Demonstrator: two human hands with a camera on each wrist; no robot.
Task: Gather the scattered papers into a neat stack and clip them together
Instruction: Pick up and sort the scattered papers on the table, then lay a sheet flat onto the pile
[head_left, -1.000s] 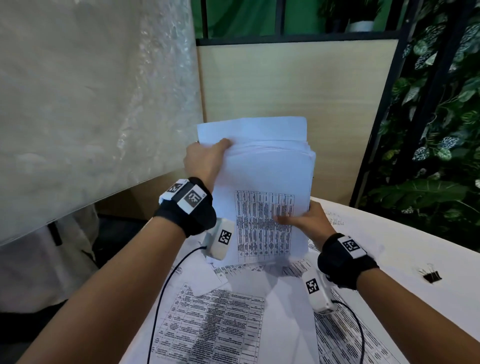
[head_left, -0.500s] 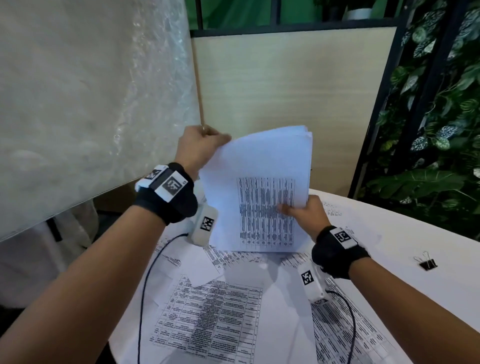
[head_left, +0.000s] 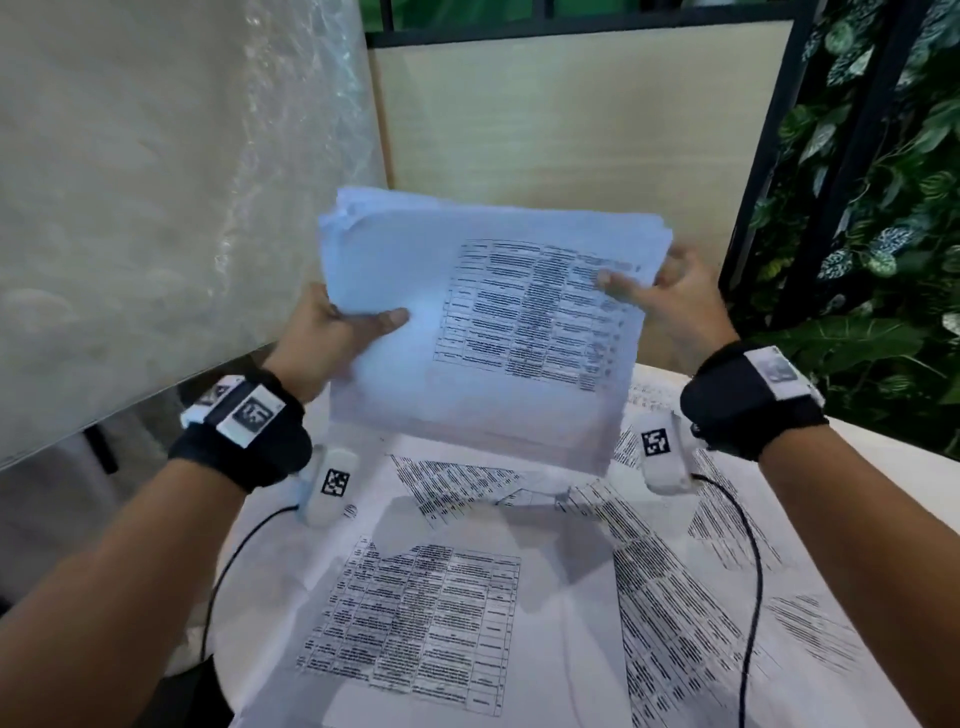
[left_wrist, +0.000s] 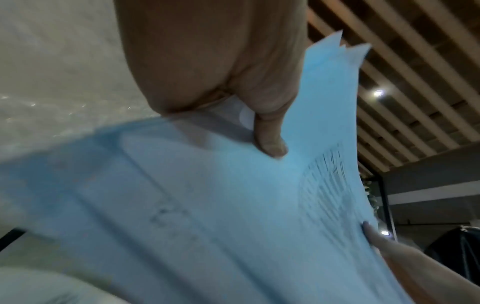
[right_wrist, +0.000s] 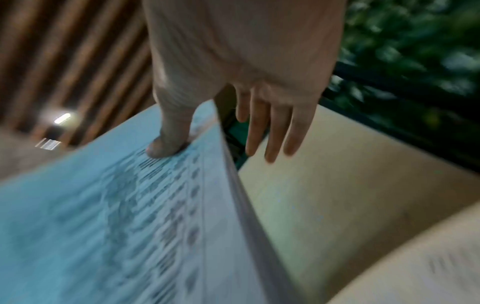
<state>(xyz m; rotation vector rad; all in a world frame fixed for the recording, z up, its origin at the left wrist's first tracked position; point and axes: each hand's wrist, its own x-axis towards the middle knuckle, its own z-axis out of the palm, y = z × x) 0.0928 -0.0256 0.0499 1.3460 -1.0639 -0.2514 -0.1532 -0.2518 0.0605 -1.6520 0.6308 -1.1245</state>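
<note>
I hold a thick stack of white papers (head_left: 467, 332) in the air above the table, turned sideways, with a printed table on the top sheet. My left hand (head_left: 332, 332) grips its left edge, thumb (left_wrist: 270, 144) on top and fingers hidden underneath. At the stack's right edge is my right hand (head_left: 665, 296). Its thumb (right_wrist: 166, 146) lies on the top sheet, while its fingers (right_wrist: 272, 133) stretch straight behind the stack with a gap showing. More printed sheets (head_left: 415, 618) lie scattered on the white table (head_left: 862, 467). No clip is in view.
A panel wrapped in bubble film (head_left: 156, 208) stands close on the left. A wooden partition (head_left: 571, 130) stands behind the table. Leafy plants (head_left: 883, 218) fill the right. Black cables (head_left: 753, 571) from the wrist cameras trail over the sheets.
The stack has swung from upright to sideways. My left hand went from its top corner to its left edge, my right hand from the lower part to the right edge. The clip left view.
</note>
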